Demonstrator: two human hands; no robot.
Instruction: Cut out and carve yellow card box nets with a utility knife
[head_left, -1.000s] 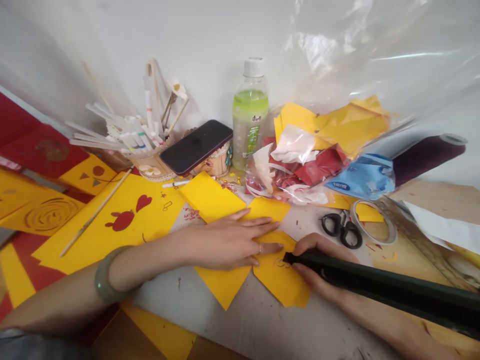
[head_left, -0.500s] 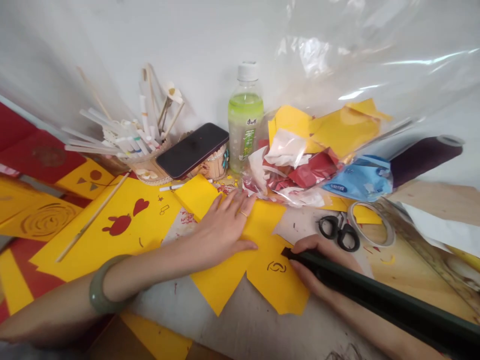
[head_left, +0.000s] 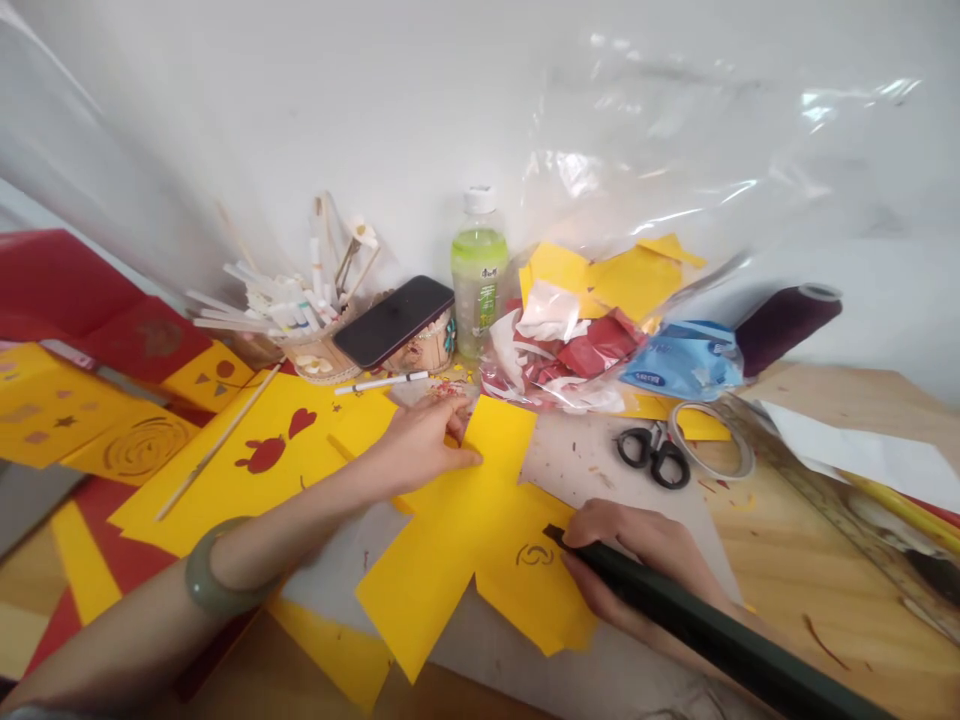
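Note:
In my right hand [head_left: 637,540] is a long dark green utility knife [head_left: 690,600], its black tip beside several curved slits in the yellow paper [head_left: 517,610]. My right thumb and fingers are wrapped round its front end. That paper has flaps, one pointing up, others towards me. My left hand [head_left: 427,445], with a green bangle [head_left: 225,565] on the wrist, rests at the paper's left side. Its thumb is stretched out and apart, while the fingers are bent and partly hidden. I see nothing held in it. A grey mat [head_left: 570,450] lies under the paper.
Behind stand a drink bottle [head_left: 480,290], a phone [head_left: 394,320] resting on a basket, and a basket of markers [head_left: 315,355]. To the right lie scissors [head_left: 652,455], a tape roll [head_left: 712,440] and a ruler [head_left: 832,530]. Scraps [head_left: 592,340] fill a clear bag.
My left hand has lifted from flat and spread to bent fingers, drawing back left off the paper's upper flap. The knife stays by the slits. The whole view has shifted slightly.

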